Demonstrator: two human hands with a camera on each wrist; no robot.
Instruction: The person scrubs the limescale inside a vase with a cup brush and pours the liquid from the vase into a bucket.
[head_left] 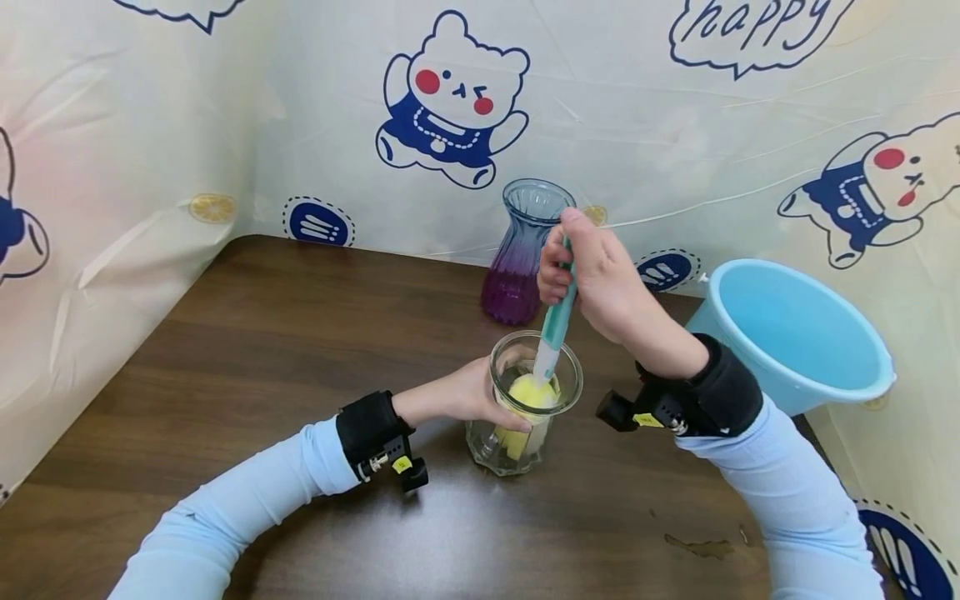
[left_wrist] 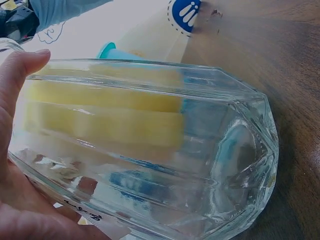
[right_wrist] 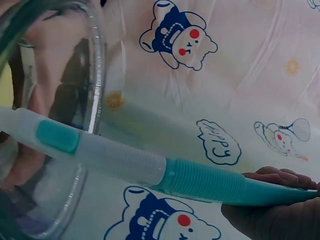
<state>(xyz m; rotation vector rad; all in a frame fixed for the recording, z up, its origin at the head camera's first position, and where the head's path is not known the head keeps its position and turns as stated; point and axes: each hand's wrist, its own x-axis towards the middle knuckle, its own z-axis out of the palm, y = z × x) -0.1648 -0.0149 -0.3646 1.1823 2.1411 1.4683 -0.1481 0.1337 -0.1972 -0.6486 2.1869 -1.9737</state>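
**Sponge brush inside a clear glass on a dark wood table**

Dark wood tabletop fills the near view, with a small smear near its front right edge. At the centre stands a clear faceted glass, upright on the wood. The left hand wraps round its left side, thumb and palm pressed against the wall; the left wrist view shows a thumb lying along the glass and yellow foam behind the wall. Above, the right hand is curled in a fist round the teal handle of a sponge brush, which slants down through the rim so that its yellow sponge head sits inside the glass. In the right wrist view the fingers close on the handle's end and the ribbed teal shaft runs to the glass rim. Both forearms wear pale blue sleeves with black wrist straps. Behind the glass stands 1 vase, blue at the top and purple below. To the right sits 1 light blue basin. Cream bear-print cloth backs everything.
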